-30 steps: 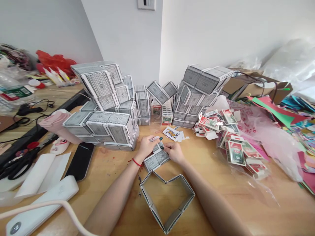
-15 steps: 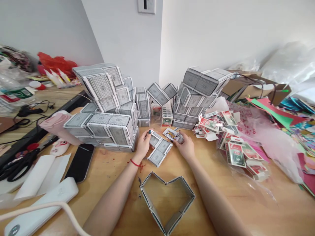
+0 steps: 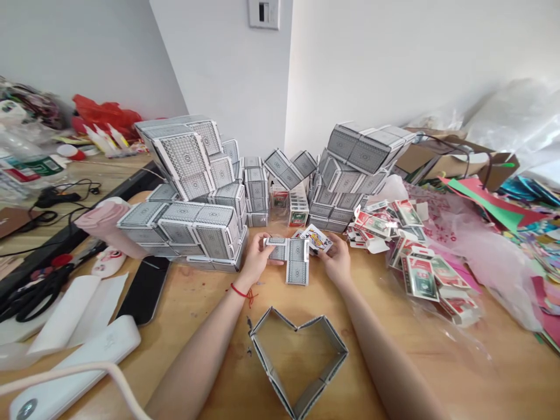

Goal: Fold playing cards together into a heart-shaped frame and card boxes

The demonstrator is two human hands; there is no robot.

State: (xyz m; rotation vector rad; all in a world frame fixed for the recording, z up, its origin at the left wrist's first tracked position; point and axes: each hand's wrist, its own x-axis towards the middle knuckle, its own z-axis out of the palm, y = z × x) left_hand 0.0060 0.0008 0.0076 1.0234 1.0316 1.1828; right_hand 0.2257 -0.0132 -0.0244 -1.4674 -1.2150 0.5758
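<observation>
Pinched in my left hand [image 3: 257, 256] is one end of an L-shaped piece of joined playing cards [image 3: 297, 262], grey patterned backs facing up. My right hand [image 3: 336, 258] grips a playing card [image 3: 318, 238] with a court figure on its face, close to the joined piece's right side. Whether the two touch, I cannot tell. Other cards partly show behind the joined piece. Nearer to me, between my forearms, a heart-shaped frame made of cards [image 3: 324, 376] stands on the wooden table [image 3: 210, 350].
Stacked card blocks rise at left [image 3: 196, 227] and right [image 3: 363, 149]. Opened card boxes [image 3: 420, 274] lie in a heap on the right. A black phone [image 3: 144, 290], a white power bank [image 3: 79, 367] with a cable and black scissors [image 3: 37, 291] are at left.
The joined card piece has turned in my left hand, its free part now pointing toward me. My right hand has moved slightly right, and its card is tilted differently, beside the piece.
</observation>
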